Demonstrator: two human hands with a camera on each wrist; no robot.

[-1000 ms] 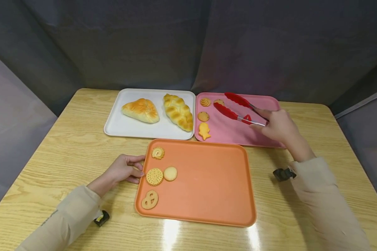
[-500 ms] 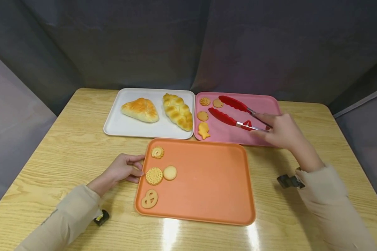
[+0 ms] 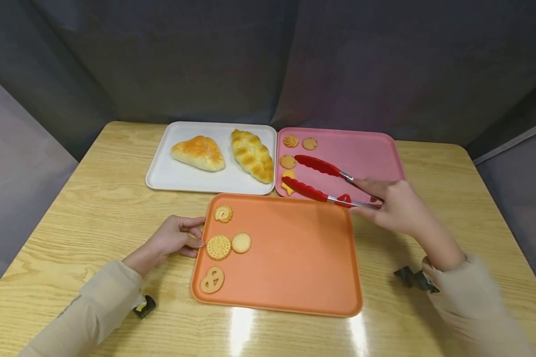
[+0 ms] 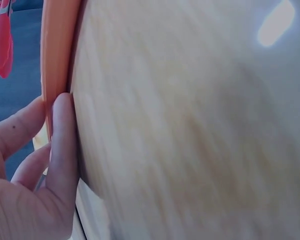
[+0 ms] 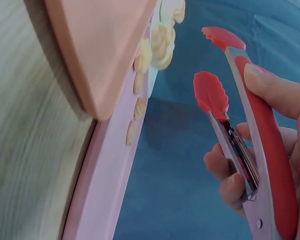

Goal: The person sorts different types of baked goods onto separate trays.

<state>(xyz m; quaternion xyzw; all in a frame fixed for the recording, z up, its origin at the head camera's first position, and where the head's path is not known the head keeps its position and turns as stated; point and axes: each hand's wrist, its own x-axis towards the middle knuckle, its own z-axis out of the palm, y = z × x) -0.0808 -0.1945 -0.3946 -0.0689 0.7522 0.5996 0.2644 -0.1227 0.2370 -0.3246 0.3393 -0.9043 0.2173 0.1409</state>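
Right of centre, red tongs (image 3: 310, 190) sit lower than a moment ago, one tip now overlapping the fish cookie (image 3: 288, 174).
The right hand (image 3: 395, 208) grips them, tips wide; the left hand (image 3: 176, 238) pinches the orange tray (image 3: 290, 258) by its left rim, near four biscuits (image 3: 219, 247). At left in the pink tray (image 3: 366, 148) lie the fish and three round cookies (image 3: 288, 161); the white tray (image 3: 169, 176) carries two breads (image 3: 252, 157).

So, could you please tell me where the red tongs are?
In the head view, the red tongs are right of centre, held open in the right hand, tips over the left side of the pink tray.
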